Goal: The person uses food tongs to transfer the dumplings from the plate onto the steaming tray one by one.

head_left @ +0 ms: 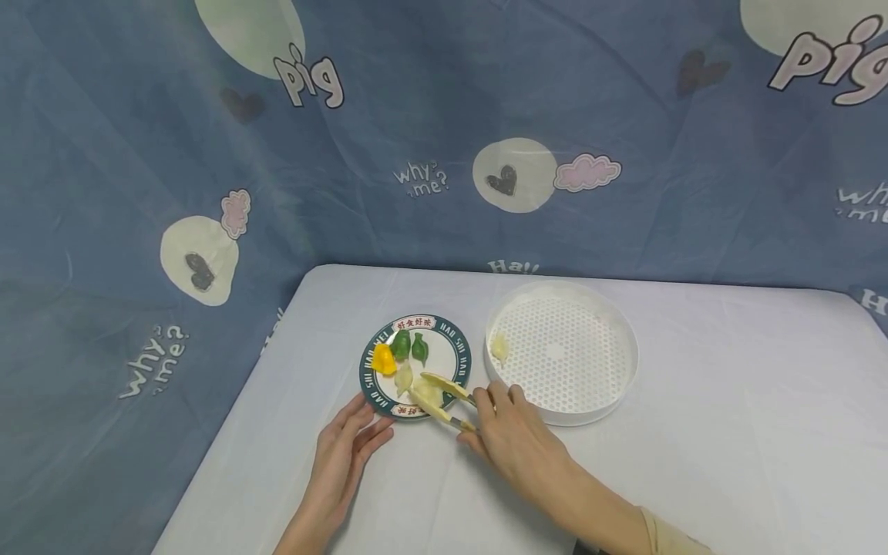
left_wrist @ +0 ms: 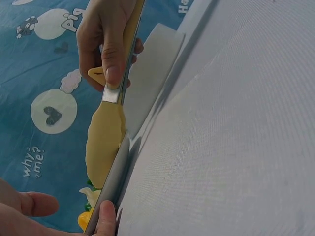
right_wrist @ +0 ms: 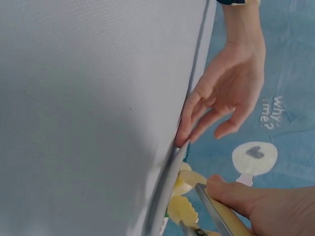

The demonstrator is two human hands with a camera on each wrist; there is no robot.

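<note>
My right hand grips a pair of tongs with pale yellow tips and metal-edged handles. The spread tips reach over the plate's near right part, on either side of a pale dumpling-like piece. At the plate's near left edge, my left hand touches the rim with its fingertips, fingers fairly straight and thumb apart. The round plate is white with a green lettered rim. It also bears a second pale piece, a yellow piece and two green pieces.
Right of the plate stands a round white steamer tray with a perforated floor and raised wall. One pale piece lies in it at the left. A white cloth covers the table; a blue printed curtain hangs behind and to the left.
</note>
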